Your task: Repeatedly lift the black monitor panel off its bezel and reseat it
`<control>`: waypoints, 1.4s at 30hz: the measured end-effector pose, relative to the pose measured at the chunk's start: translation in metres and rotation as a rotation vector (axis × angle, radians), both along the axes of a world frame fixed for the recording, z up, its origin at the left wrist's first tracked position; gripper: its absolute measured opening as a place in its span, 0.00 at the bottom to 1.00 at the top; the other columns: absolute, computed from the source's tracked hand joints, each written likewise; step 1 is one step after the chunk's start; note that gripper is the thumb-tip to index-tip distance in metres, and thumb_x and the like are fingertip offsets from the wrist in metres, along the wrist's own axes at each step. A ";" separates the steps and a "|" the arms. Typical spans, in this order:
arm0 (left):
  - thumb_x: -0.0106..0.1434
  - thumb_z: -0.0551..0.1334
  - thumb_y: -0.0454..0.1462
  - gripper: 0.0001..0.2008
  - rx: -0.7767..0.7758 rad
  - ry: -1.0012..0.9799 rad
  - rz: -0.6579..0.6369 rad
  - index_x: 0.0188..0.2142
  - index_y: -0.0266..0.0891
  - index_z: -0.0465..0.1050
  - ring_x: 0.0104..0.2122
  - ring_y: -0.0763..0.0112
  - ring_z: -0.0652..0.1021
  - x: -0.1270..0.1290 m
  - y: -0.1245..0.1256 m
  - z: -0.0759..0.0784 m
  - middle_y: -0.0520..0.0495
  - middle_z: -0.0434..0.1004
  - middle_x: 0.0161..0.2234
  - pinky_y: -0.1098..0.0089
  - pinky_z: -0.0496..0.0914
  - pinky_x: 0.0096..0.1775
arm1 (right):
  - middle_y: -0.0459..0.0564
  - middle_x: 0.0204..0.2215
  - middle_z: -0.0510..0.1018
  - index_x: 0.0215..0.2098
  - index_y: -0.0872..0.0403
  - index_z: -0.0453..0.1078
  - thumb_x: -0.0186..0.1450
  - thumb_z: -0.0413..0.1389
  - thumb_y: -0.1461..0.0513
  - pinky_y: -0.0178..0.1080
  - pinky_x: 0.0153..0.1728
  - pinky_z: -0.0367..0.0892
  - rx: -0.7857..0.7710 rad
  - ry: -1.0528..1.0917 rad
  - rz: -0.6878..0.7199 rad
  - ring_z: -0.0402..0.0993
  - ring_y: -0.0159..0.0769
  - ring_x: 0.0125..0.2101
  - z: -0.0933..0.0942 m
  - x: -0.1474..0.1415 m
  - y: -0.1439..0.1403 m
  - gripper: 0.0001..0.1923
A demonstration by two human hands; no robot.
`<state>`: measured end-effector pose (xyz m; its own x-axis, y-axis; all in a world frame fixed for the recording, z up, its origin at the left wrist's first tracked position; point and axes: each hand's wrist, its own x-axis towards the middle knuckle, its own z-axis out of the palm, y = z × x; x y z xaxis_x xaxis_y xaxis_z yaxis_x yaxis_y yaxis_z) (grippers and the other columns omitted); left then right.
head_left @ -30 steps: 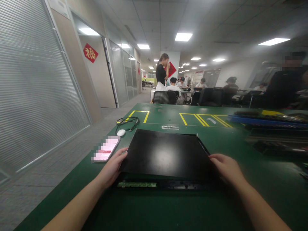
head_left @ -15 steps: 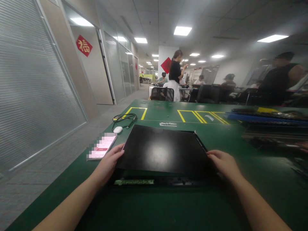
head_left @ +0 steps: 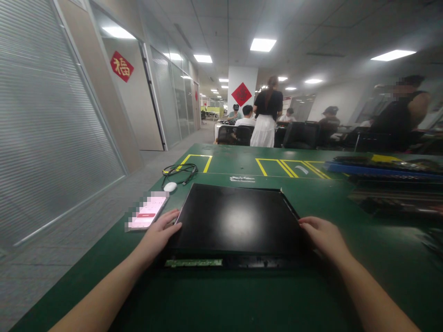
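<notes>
While both hands, left (head_left: 157,237) and right (head_left: 323,237), grip its sides, the black panel (head_left: 238,219) lies in its frame.

Two bare forearms, no sleeves

Left hand (head_left: 157,237) and right hand (head_left: 323,237) ungloved, without rings, watch or wristband.

Red diamond sign (head_left: 122,66) on left wall reads 福; red diamond (head_left: 241,93) on pillar probably the same, too blurred.
</notes>
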<state>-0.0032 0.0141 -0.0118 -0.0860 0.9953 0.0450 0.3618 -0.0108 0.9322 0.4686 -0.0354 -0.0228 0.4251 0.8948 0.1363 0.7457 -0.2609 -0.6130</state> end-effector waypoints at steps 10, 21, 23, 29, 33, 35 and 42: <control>0.53 0.64 0.46 0.22 0.000 0.130 -0.019 0.45 0.40 0.82 0.62 0.43 0.67 0.000 0.003 -0.010 0.39 0.65 0.65 0.52 0.62 0.60 | 0.48 0.35 0.84 0.36 0.48 0.81 0.58 0.53 0.53 0.42 0.39 0.67 -0.019 0.019 0.001 0.78 0.44 0.39 0.001 0.000 -0.001 0.17; 0.52 0.65 0.46 0.21 0.020 0.164 -0.055 0.43 0.41 0.83 0.61 0.43 0.68 -0.003 0.005 -0.016 0.40 0.65 0.65 0.53 0.64 0.60 | 0.48 0.35 0.84 0.35 0.48 0.81 0.58 0.53 0.53 0.41 0.36 0.67 -0.020 -0.005 -0.018 0.79 0.44 0.37 0.001 -0.001 0.000 0.16; 0.52 0.65 0.47 0.22 0.024 0.171 -0.060 0.44 0.39 0.82 0.62 0.42 0.67 -0.003 0.005 -0.017 0.37 0.64 0.65 0.52 0.63 0.60 | 0.48 0.35 0.84 0.34 0.47 0.82 0.58 0.53 0.53 0.42 0.36 0.67 -0.009 -0.014 -0.013 0.79 0.44 0.38 0.001 0.000 0.000 0.16; 0.51 0.65 0.45 0.22 0.029 0.190 -0.078 0.44 0.40 0.82 0.63 0.44 0.66 -0.004 0.007 -0.019 0.38 0.65 0.64 0.52 0.60 0.62 | 0.48 0.35 0.84 0.33 0.48 0.81 0.57 0.53 0.53 0.42 0.36 0.67 0.017 -0.016 -0.003 0.79 0.45 0.38 0.000 0.001 0.000 0.16; 0.51 0.65 0.45 0.22 0.024 0.204 -0.079 0.44 0.40 0.82 0.63 0.44 0.65 -0.004 0.006 -0.018 0.38 0.65 0.65 0.53 0.58 0.63 | 0.49 0.35 0.84 0.35 0.48 0.81 0.57 0.53 0.53 0.41 0.37 0.67 -0.011 0.004 -0.012 0.79 0.45 0.38 0.001 0.000 0.000 0.16; 0.51 0.65 0.46 0.23 0.020 0.206 -0.079 0.45 0.39 0.81 0.63 0.44 0.65 -0.005 0.006 -0.018 0.38 0.65 0.65 0.53 0.58 0.63 | 0.49 0.35 0.84 0.35 0.49 0.81 0.57 0.53 0.53 0.42 0.37 0.67 -0.019 0.007 -0.017 0.78 0.45 0.38 0.002 -0.001 0.000 0.17; 0.51 0.65 0.47 0.25 0.021 0.183 -0.092 0.47 0.39 0.81 0.63 0.45 0.67 -0.004 0.004 -0.016 0.38 0.66 0.64 0.54 0.61 0.61 | 0.49 0.34 0.84 0.35 0.49 0.81 0.57 0.54 0.53 0.42 0.36 0.67 -0.045 0.023 -0.031 0.78 0.45 0.37 0.004 -0.002 -0.001 0.16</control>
